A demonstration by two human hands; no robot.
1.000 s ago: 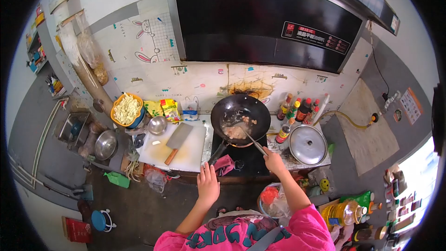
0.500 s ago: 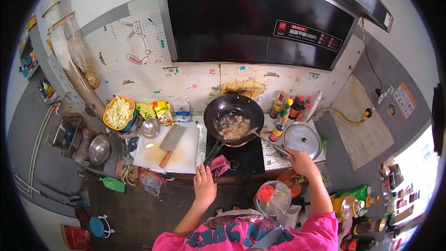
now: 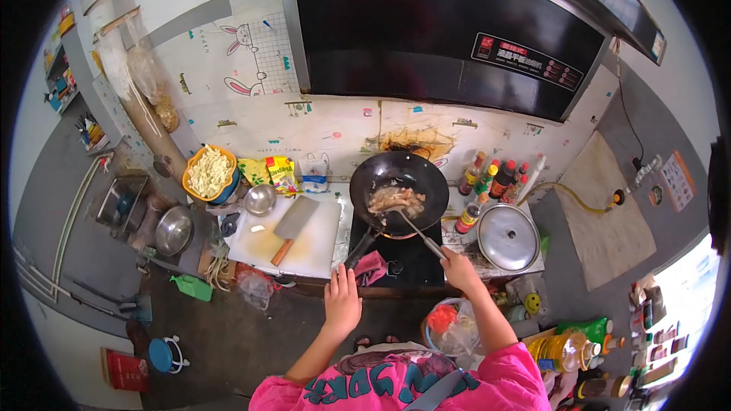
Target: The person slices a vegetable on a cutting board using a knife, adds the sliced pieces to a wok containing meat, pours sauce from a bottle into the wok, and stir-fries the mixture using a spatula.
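Note:
A black wok (image 3: 423, 175) sits on the stove, with pieces of meat (image 3: 396, 199) frying in it. My right hand (image 3: 462, 271) is closed round the handle of a metal spatula (image 3: 431, 245), whose blade lies in the wok among the meat. At the counter's front edge, my left hand (image 3: 343, 306) has its fingers stretched out by the end of the wok handle (image 3: 361, 247). Whether they touch the handle is hard to see. A dark pink cloth (image 3: 371, 268) lies just right of that hand, beside the handle.
A cleaver (image 3: 297, 221) rests on the white cutting board (image 3: 326, 237) to the left. Behind it are a small metal bowl (image 3: 260, 199) and a yellow basket of cut vegetables (image 3: 211, 173). Several sauce bottles (image 3: 504, 178) and a pot lid (image 3: 509, 239) stand right of the stove.
My right hand has moved left with the spatula, whose blade has gone from the wok's right rim into the meat. The whole view has shifted slightly; my left hand stays by the handle.

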